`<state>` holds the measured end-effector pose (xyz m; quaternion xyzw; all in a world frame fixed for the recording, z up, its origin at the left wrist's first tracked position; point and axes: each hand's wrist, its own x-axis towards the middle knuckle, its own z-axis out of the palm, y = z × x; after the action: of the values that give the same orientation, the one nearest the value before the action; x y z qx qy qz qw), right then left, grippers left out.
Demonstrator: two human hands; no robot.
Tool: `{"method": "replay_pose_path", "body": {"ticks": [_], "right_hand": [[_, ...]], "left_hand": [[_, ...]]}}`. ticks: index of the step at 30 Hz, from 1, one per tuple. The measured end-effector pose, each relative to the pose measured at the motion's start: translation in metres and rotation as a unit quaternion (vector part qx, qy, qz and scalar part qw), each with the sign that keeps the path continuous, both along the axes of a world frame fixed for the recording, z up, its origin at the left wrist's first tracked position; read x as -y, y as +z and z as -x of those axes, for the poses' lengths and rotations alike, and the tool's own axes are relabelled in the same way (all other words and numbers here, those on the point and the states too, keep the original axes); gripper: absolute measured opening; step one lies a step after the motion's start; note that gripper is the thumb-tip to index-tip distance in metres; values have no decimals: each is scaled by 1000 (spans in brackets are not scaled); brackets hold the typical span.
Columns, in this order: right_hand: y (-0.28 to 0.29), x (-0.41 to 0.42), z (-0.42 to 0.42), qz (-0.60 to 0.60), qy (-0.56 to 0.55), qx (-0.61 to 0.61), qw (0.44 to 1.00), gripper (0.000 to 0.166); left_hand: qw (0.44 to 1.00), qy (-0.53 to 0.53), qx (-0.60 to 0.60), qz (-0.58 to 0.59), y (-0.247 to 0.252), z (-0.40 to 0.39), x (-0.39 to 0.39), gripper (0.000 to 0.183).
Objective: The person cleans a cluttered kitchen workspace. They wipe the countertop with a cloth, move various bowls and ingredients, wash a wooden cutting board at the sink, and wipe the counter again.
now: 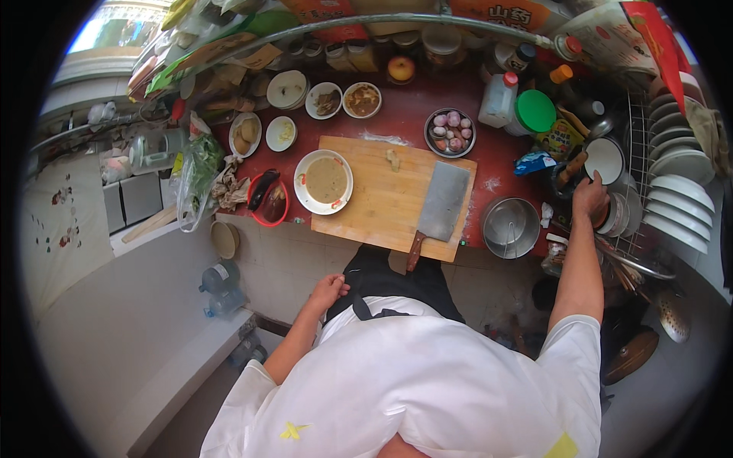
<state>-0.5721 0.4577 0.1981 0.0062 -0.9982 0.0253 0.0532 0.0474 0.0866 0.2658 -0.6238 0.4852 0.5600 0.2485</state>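
Note:
On the right, my right hand reaches to the lower rim of a white bowl beside the dish rack; its fingers touch the rim, but a firm grip is not clear. Low beside my hip hangs my left hand, fingers loosely curled, with nothing visible in it. A wooden cutting board lies at the table's front edge. It carries a cleaver with its handle over the near edge, a piece of ginger and a bowl of cloudy liquid. Right of the board is a steel pot.
Small bowls of food line the back left of the red table. A bowl of shallots or garlic, a green-lidded tub and a red basket with eggplant surround the board. White plates fill the wire rack at right.

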Motion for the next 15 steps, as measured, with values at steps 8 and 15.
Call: {"method": "replay_pose_path", "body": {"ticks": [8, 15], "right_hand": [[11, -3, 19, -147, -52, 112, 981, 61], [49, 19, 7, -130, -82, 130, 980, 56]], "left_hand": [[1000, -2, -13, 16, -14, -12, -4, 37], [999, -10, -37, 19, -17, -19, 7, 36]]}}
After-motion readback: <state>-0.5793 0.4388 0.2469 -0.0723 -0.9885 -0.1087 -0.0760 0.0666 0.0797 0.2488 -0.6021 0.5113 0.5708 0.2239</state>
